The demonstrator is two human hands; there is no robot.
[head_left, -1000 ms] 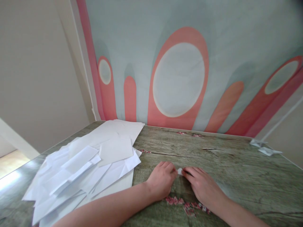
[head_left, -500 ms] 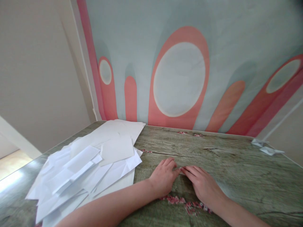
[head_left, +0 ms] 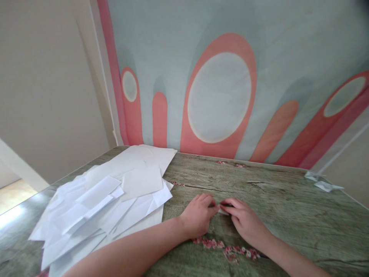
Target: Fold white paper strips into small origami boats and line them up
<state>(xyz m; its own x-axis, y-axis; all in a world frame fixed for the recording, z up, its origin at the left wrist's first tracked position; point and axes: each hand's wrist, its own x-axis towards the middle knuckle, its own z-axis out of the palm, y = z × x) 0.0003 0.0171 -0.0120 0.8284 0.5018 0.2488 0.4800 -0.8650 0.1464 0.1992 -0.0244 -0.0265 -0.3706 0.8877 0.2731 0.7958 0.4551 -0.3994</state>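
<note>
Low over the table, a small folded piece of white paper (head_left: pixel 222 211) shows between my two hands, mostly covered by fingers. My left hand (head_left: pixel 198 215) pinches its left end, with thumb and fingertips closed. From the other side, my right hand (head_left: pixel 245 221) closes its fingertips on the paper's right part. The fingertips of both hands nearly meet. Left of my left hand lies a loose pile of white paper sheets (head_left: pixel 141 184), some of them folded and overlapping.
The wood-patterned tabletop (head_left: pixel 302 223) carries printed pink flowers (head_left: pixel 211 243). At its back edge rises a wall panel (head_left: pixel 161 46) with coral shapes. Small white paper pieces (head_left: pixel 328 186) lie at the far right corner.
My right hand's fingers have lifted slightly and spread a little, so more of the small white paper shows between the hands. My left hand has hardly moved.
</note>
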